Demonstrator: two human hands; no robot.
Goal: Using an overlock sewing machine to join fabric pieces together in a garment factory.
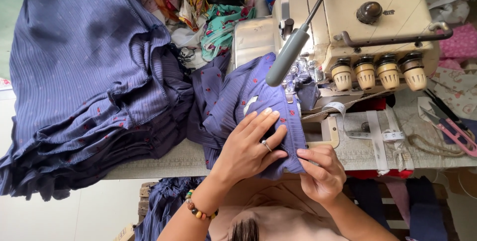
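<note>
A piece of blue ribbed fabric [238, 97] with small red dots lies on the sewing table, its far end under the presser foot [298, 74] of a cream overlock sewing machine [357, 27]. My left hand [251, 149], with a ring and a bead bracelet, rests flat on the fabric with its fingers spread. My right hand [320, 171] pinches the near right edge of the same fabric at the table's front edge.
A tall stack of the same blue fabric [94, 82] fills the left side. Colourful cloth scraps [198, 2] lie behind. Pink-handled snips [454, 129] and a white measuring tape [382, 136] sit to the right of the machine. A grey lamp arm [290, 47] hangs over the needle.
</note>
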